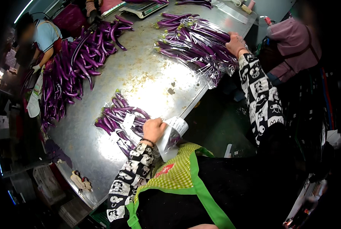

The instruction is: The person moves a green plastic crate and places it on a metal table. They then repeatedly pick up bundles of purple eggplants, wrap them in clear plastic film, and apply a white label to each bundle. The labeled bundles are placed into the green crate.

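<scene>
My left hand (pixel 154 130) is closed on a curling strip of white labels (pixel 176 128) at the table's near edge. Beside and beneath it lie bagged purple eggplants (pixel 120 114), with white labels on some of the clear bags. My right hand (pixel 235 44) reaches out to the right and rests on the end of a larger pile of long eggplants in clear plastic bags (pixel 199 43); its fingertips touch the plastic, and whether they grip a bag I cannot tell.
A large heap of loose eggplants (pixel 73 65) covers the left of the metal table (pixel 101 86). A scale (pixel 143 8) stands at the back. Scissors and a glove (pixel 81 181) lie near the left corner. Co-workers stand at the left (pixel 47 34), the back and the right (pixel 293 45).
</scene>
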The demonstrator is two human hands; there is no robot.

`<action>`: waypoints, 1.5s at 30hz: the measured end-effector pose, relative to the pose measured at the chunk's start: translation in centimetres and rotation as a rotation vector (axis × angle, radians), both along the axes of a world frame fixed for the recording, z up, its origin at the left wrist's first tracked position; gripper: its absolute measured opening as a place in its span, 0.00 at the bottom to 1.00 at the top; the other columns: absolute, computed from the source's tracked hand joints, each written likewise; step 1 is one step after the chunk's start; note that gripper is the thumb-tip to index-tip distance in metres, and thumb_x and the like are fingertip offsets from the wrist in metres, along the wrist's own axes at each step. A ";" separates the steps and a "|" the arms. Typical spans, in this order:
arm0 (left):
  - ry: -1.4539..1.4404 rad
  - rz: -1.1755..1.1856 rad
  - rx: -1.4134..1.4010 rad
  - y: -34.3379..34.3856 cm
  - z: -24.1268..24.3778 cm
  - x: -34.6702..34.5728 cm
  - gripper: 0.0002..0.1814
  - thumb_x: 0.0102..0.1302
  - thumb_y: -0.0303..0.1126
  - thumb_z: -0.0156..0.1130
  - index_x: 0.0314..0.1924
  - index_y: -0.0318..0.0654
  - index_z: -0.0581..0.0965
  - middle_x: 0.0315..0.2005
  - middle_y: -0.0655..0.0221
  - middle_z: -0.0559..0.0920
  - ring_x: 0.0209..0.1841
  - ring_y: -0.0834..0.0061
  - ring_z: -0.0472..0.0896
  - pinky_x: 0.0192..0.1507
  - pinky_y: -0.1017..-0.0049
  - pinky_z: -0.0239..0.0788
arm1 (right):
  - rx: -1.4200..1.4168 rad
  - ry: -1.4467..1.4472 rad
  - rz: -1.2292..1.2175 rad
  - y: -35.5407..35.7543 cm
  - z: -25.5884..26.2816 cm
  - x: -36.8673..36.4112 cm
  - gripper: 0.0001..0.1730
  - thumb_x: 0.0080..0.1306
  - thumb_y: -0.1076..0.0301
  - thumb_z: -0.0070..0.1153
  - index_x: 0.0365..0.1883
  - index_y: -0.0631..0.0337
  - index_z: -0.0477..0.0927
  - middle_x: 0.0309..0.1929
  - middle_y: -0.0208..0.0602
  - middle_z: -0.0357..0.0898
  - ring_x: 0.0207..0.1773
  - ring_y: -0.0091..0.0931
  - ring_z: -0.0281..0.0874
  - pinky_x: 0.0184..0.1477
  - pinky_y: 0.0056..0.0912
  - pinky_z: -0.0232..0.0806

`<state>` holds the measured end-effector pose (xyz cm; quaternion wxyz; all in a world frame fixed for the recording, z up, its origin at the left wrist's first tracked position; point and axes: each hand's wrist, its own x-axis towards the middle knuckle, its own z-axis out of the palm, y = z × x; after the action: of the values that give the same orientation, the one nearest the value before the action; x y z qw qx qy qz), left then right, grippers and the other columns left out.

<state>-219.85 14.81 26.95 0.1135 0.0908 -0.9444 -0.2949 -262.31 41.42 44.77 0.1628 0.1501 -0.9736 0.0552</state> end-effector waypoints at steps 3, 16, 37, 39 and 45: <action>-0.044 0.013 0.084 -2.4 0.4 3.3 0.12 0.58 0.37 0.63 0.23 0.37 0.78 0.20 0.56 0.79 0.28 0.51 0.78 0.33 0.58 0.69 | 0.112 -0.176 -0.129 0.9 -1.5 -4.1 0.32 0.55 0.64 0.59 0.61 0.51 0.72 0.63 0.44 0.72 0.68 0.45 0.67 0.66 0.50 0.63; 0.367 -0.002 0.443 -0.6 7.9 5.0 0.04 0.55 0.16 0.61 0.29 0.33 0.81 0.30 0.64 0.82 0.32 0.73 0.81 0.33 0.73 0.71 | 0.143 -0.215 0.246 -4.4 -0.4 6.4 0.29 0.52 0.49 0.61 0.39 0.69 0.80 0.41 0.57 0.82 0.47 0.48 0.81 0.51 0.43 0.73; 0.288 0.272 0.932 1.5 1.4 6.3 0.05 0.71 0.24 0.59 0.43 0.33 0.74 0.31 0.69 0.81 0.28 0.83 0.79 0.31 0.84 0.72 | -0.762 -1.033 0.428 -5.6 -15.9 36.0 0.22 0.67 0.54 0.62 0.45 0.67 0.78 0.41 0.44 0.79 0.40 0.30 0.78 0.42 0.31 0.70; 0.299 0.300 0.951 1.7 -0.5 7.6 0.05 0.72 0.25 0.59 0.44 0.32 0.74 0.31 0.69 0.80 0.28 0.82 0.79 0.32 0.83 0.73 | -0.775 -1.260 0.409 -4.0 -18.6 38.4 0.27 0.65 0.51 0.64 0.48 0.68 0.77 0.43 0.44 0.80 0.43 0.30 0.78 0.47 0.31 0.71; 0.274 0.272 0.897 0.9 -0.8 7.3 0.05 0.71 0.26 0.60 0.43 0.33 0.74 0.30 0.71 0.80 0.27 0.85 0.78 0.31 0.84 0.71 | -0.521 -1.222 0.874 -5.1 -25.1 40.8 0.51 0.54 0.51 0.73 0.68 0.71 0.64 0.69 0.53 0.60 0.68 0.38 0.65 0.67 0.37 0.62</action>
<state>-212.56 15.71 26.11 0.2240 0.2136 -0.6800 -0.6646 -221.48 36.29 19.67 -0.4066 0.4190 -0.6993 0.4125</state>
